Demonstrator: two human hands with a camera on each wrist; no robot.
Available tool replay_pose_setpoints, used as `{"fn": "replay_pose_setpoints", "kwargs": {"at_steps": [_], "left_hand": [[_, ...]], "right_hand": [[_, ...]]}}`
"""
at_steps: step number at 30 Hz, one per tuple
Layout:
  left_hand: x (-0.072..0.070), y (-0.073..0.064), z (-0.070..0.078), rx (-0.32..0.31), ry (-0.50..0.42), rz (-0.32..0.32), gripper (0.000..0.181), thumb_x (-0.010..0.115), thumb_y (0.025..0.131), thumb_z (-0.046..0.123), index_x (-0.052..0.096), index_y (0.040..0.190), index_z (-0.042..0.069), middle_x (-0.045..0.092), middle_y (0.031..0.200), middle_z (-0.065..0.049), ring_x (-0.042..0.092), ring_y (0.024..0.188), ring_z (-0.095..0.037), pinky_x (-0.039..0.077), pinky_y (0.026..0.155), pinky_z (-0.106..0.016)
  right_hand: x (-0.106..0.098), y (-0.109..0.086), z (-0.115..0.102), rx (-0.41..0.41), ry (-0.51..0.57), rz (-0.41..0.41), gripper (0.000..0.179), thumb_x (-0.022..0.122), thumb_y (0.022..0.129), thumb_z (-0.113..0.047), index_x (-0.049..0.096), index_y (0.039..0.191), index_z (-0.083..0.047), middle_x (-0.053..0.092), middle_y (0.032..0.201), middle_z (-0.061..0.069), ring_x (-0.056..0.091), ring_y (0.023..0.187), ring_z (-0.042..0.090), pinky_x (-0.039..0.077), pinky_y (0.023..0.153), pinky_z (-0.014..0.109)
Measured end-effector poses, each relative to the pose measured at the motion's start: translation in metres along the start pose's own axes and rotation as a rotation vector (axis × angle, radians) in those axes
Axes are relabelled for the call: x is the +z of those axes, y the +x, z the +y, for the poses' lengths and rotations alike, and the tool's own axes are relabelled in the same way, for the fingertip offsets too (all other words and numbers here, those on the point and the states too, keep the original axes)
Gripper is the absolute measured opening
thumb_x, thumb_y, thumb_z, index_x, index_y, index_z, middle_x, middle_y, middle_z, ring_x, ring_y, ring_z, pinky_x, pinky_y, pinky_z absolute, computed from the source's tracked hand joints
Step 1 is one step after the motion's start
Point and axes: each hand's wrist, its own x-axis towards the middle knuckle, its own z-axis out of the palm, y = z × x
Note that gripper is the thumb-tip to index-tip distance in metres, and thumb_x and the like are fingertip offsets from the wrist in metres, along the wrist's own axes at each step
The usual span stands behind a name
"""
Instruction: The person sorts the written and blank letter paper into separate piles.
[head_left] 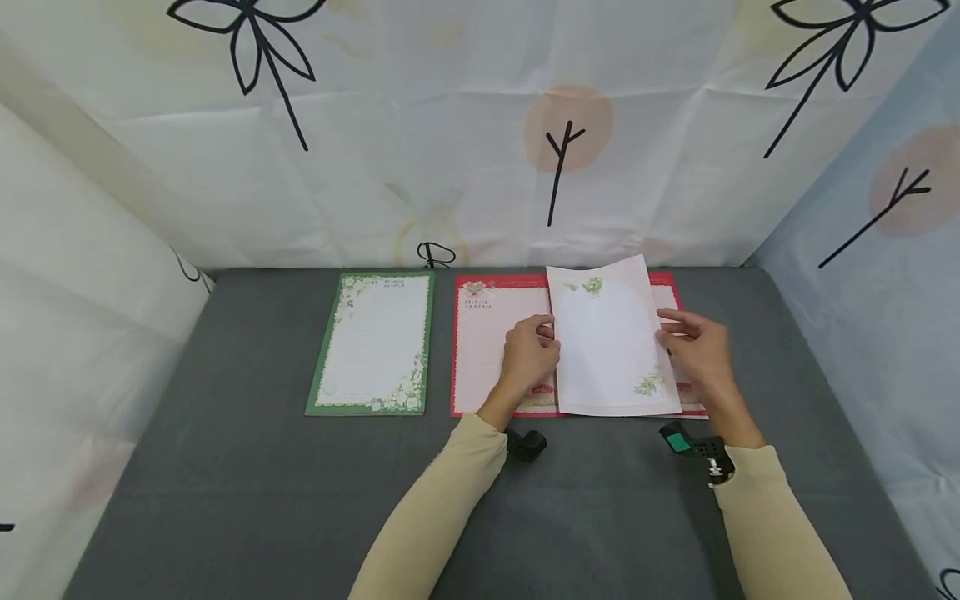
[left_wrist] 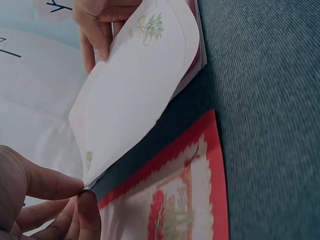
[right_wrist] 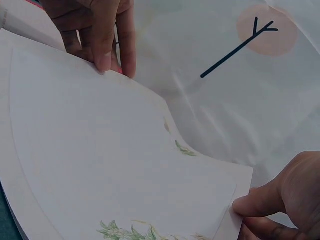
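Note:
A white sheet of paper with small green leaf prints is held up between my two hands, its surface bowed. My left hand pinches its left edge between thumb and fingers, close up in the left wrist view. On the opposite edge, my right hand pinches the paper, thumb in front, as the right wrist view shows. Behind the sheet lies red-bordered stationery paper, with more red border visible at the right. The white sheet hides the middle of it.
To the left, a green-bordered sheet with white flowers lies flat on the dark grey tabletop. Printed white cloth hangs behind the table and along both sides. Black devices are strapped on both wrists.

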Motion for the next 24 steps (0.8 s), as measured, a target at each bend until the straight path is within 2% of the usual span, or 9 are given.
{"fn": "replay_pose_setpoints", "kwargs": {"at_steps": [8, 19, 24], "left_hand": [[0.013, 0.004, 0.007, 0.000, 0.020, -0.060, 0.034, 0.066, 0.091, 0.003, 0.069, 0.124, -0.002, 0.067, 0.092, -0.005, 0.064, 0.076, -0.009, 0.050, 0.064, -0.023], [0.024, 0.010, 0.018, -0.016, 0.083, -0.141, 0.040, 0.068, 0.092, 0.009, 0.066, 0.131, 0.001, 0.071, 0.100, -0.006, 0.064, 0.086, -0.016, 0.049, 0.068, -0.027], [0.027, 0.012, 0.019, -0.041, 0.104, -0.184, 0.043, 0.068, 0.092, 0.011, 0.065, 0.134, 0.002, 0.070, 0.104, -0.007, 0.062, 0.087, -0.015, 0.049, 0.068, -0.027]], "right_hand": [[-0.010, 0.005, 0.007, 0.046, -0.019, 0.035, 0.037, 0.063, 0.098, -0.005, 0.063, 0.134, 0.003, 0.063, 0.108, 0.016, 0.055, 0.086, 0.005, 0.047, 0.069, 0.012], [-0.018, 0.010, 0.016, 0.092, -0.062, 0.075, 0.039, 0.060, 0.099, -0.004, 0.061, 0.137, 0.002, 0.061, 0.120, 0.025, 0.056, 0.079, 0.007, 0.047, 0.061, 0.017], [-0.020, 0.014, 0.022, 0.118, -0.089, 0.099, 0.040, 0.058, 0.098, -0.003, 0.061, 0.137, 0.003, 0.061, 0.122, 0.027, 0.058, 0.087, 0.018, 0.044, 0.058, 0.015]]}}
